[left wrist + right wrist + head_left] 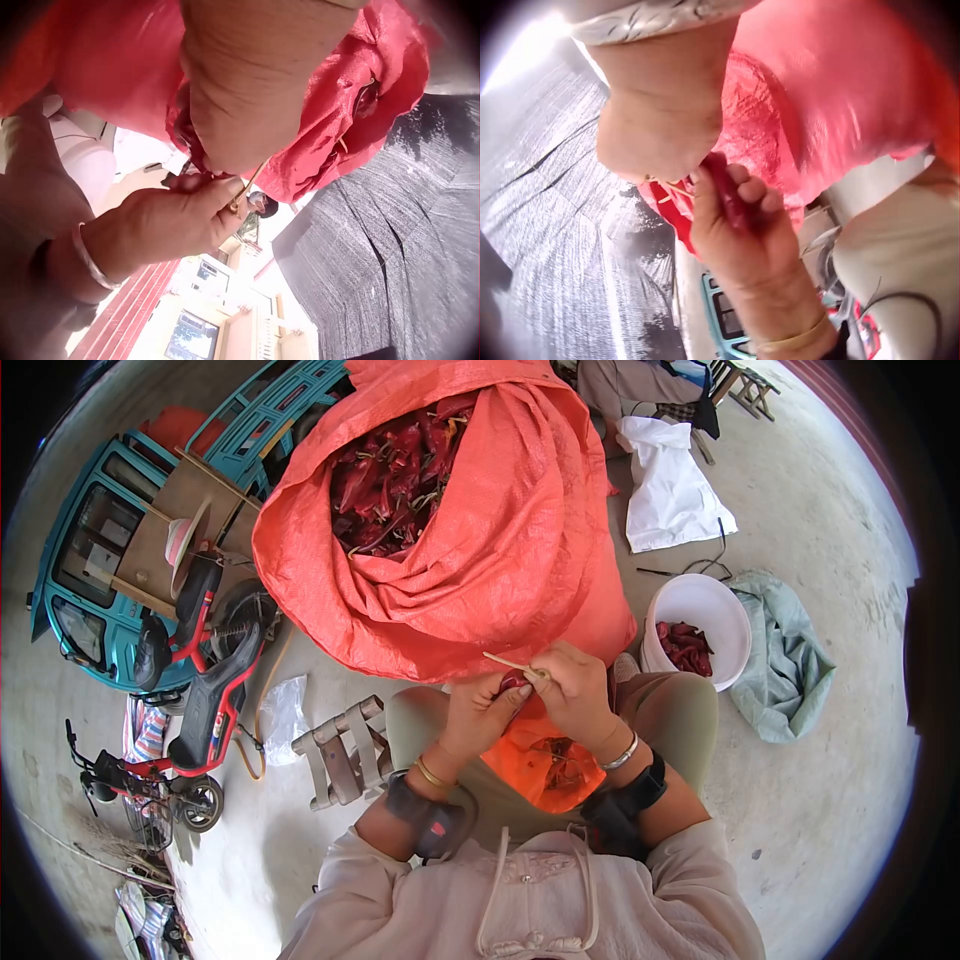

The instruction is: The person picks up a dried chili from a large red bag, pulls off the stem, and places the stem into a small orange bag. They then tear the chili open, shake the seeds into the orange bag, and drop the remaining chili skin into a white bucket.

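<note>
My left hand [474, 712] grips a dried red chili pepper [727, 193], its fingers curled round the pod. Close against it, my right hand [578, 692] pinches a thin pale stalk [508, 662] between thumb and finger at the pepper's end. In the left wrist view the stalk [258, 174] sticks out past the right fingertips. Both hands are over my lap, just in front of a large red woven sack [500, 560] full of dried red chilies [400, 475]. Below them, between my knees, an orange bag [530, 765] has stalk-like scraps in it.
A white bucket [740, 630] with some red chilies stands right of my knee, beside a crumpled green sack [785, 660]. Farther right lies a white bag [665, 490]. On the left are a small folding stool [345, 755], a red scooter [215, 705] and a teal vehicle [85, 560].
</note>
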Action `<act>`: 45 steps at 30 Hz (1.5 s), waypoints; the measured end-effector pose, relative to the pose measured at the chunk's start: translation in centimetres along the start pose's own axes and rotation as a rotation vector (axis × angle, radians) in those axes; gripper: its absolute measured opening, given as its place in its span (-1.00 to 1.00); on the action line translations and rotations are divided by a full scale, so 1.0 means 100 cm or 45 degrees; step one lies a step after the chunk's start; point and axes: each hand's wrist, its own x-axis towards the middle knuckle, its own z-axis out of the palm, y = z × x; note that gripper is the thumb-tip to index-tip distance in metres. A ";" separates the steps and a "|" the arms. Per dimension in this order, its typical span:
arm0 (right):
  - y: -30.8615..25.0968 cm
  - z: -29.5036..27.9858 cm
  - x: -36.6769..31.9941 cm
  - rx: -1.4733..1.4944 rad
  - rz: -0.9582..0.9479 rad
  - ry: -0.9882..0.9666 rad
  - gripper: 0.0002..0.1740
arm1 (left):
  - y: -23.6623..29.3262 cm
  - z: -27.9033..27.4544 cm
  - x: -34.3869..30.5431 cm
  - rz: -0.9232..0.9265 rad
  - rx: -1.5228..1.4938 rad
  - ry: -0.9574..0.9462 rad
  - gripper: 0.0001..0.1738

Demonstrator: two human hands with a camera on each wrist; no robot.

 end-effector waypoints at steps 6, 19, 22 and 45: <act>-0.002 0.010 -0.005 0.133 0.146 0.160 -0.87 | -0.001 0.011 0.000 -0.101 -0.318 0.027 -0.88; -0.002 0.004 -0.006 1.728 1.404 0.238 -0.84 | -0.005 0.010 -0.004 0.031 -0.181 0.053 -0.86; 0.014 -0.016 0.001 1.153 1.164 -0.160 -0.88 | -0.009 -0.002 -0.010 -0.104 -0.211 0.071 -0.88; 0.031 -0.018 -0.013 0.972 0.969 -0.731 -0.67 | -0.014 -0.003 0.010 -0.081 0.080 0.031 -0.39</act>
